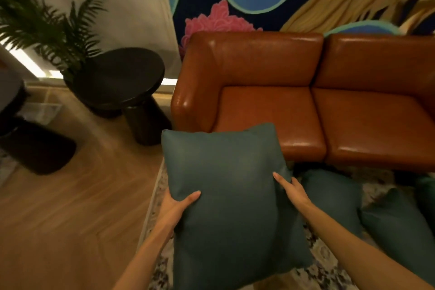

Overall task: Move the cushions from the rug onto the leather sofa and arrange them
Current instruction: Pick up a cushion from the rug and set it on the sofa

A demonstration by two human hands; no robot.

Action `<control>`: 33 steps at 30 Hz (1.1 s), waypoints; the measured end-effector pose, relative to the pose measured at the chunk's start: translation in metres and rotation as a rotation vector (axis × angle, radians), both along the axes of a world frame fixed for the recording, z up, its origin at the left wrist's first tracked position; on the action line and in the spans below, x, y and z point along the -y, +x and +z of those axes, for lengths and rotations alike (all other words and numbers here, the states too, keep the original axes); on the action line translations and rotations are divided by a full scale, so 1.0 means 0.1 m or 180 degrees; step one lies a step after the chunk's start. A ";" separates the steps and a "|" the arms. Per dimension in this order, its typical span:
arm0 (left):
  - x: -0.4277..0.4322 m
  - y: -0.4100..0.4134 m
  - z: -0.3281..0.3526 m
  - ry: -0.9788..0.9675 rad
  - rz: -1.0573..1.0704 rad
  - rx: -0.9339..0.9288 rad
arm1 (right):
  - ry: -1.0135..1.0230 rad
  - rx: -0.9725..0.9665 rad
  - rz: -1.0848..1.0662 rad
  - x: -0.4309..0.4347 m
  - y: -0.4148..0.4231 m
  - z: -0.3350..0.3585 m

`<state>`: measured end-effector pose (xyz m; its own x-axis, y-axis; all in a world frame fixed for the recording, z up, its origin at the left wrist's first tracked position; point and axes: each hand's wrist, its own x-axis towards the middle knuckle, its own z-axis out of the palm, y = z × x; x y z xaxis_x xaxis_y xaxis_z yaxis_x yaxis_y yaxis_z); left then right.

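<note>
A large teal cushion (230, 195) is held up in front of me, above the rug's left edge. My left hand (179, 205) grips its left side with the thumb on top. My right hand (292, 189) grips its right side, thumb lying across the fabric. The brown leather sofa (270, 110) stands just beyond the cushion, its seats bare. Two more teal cushions lie on the patterned rug (320, 268) to the right, one (334, 195) near the sofa's front and one (397, 226) further right. A darker green cushion (427, 190) shows at the right edge.
A round dark side table (117, 77) stands left of the sofa arm on the wooden floor (70, 219). Another dark furniture base (35, 146) sits at far left. A potted palm (47, 23) rises behind the table. A colourful mural covers the wall behind the sofa.
</note>
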<state>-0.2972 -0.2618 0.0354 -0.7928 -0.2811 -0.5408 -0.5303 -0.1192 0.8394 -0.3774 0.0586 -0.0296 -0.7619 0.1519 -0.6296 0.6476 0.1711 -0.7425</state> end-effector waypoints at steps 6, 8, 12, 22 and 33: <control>-0.48 -1.17 -0.13 -0.0217 -0.0017 -0.0022 | -0.0152 0.0215 -0.0427 -0.47 -0.75 -0.41; -0.65 -1.59 -0.15 -0.0263 0.0048 -0.0010 | -0.0234 0.0292 -0.0538 -0.57 -1.08 -0.53; -0.91 -2.42 -0.16 -0.0516 0.0121 0.0116 | -0.0431 0.0419 -0.0600 -0.65 -1.75 -0.66; -1.07 -4.41 -0.61 -0.0874 -0.0158 0.0149 | -0.0122 -0.0458 -0.0795 -0.56 -3.55 -1.16; -0.61 -6.52 -1.42 -0.0928 -0.0661 -0.0096 | -0.0181 -0.0683 -0.0626 -0.15 -4.96 -1.87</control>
<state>-0.9488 -0.2007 -0.1065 -0.8636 -0.2513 -0.4371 -0.4926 0.2355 0.8378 -0.8738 0.0741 -0.2167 -0.8380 0.2789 -0.4690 0.4914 0.0119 -0.8709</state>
